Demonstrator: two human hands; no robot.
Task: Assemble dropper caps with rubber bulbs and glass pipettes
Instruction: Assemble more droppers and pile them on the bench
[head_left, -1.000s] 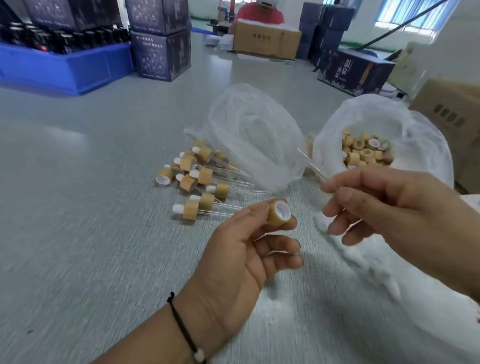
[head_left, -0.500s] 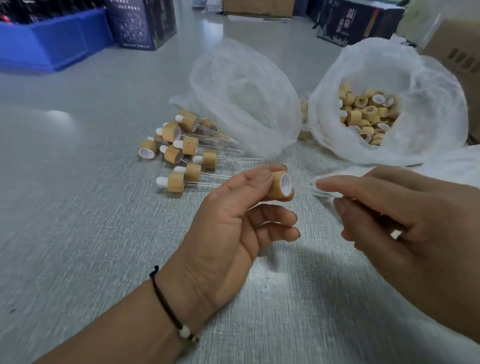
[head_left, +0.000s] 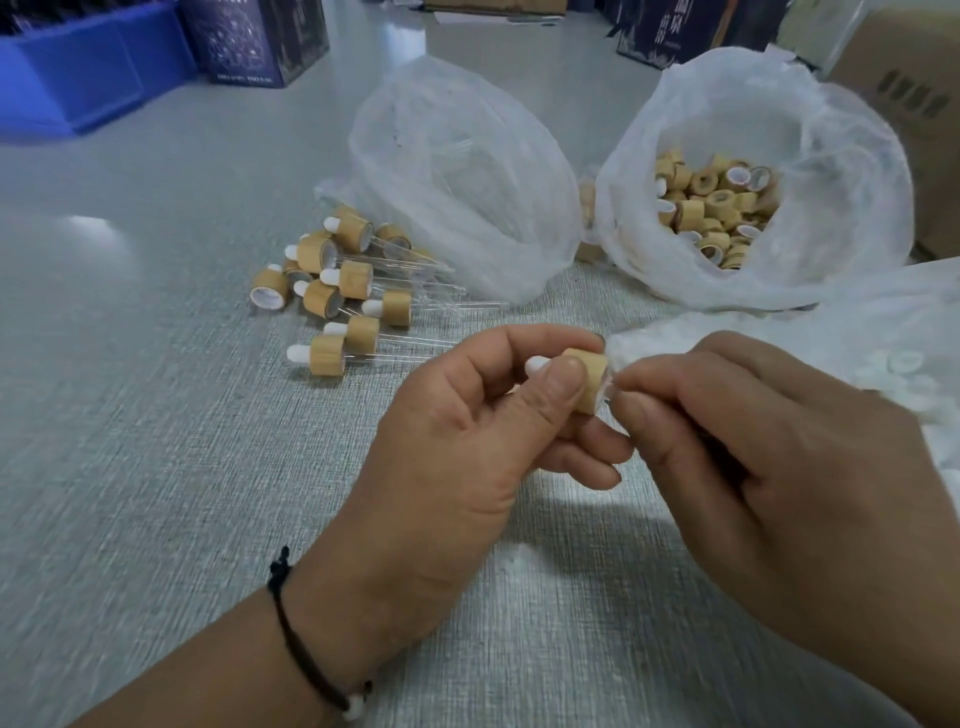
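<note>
Directly in front of the open white plastic bag of loose wooden caps (head_left: 852, 171), above the grey textured table (head_left: 156, 467), the left hand (head_left: 467, 441) grips a small cylindrical light-wood dropper cap (head_left: 586, 378) between thumb and forefinger, its white rubber bulb (head_left: 536, 365) pointing away from that bag. The right hand (head_left: 779, 467) meets the cap's open mouth with thumb and forefinger pinched together; the thin clear glass pipette is presumably between them, but it is hidden behind the fingers and cannot be confirmed. Left of the bag of caps lies a second, translucent plastic bag (head_left: 457, 171), and beyond it a cluster of finished droppers (head_left: 343, 291) on the table. Judgement: the step in hand is seating the pipette into the cap. The cap is light and rigid and is best held by its wooden wall; the bulb is soft and will yield if squeezed. The pipette is likely brittle and smooth, so it should be held close to the entering end and pushed straight, without bending.
</note>
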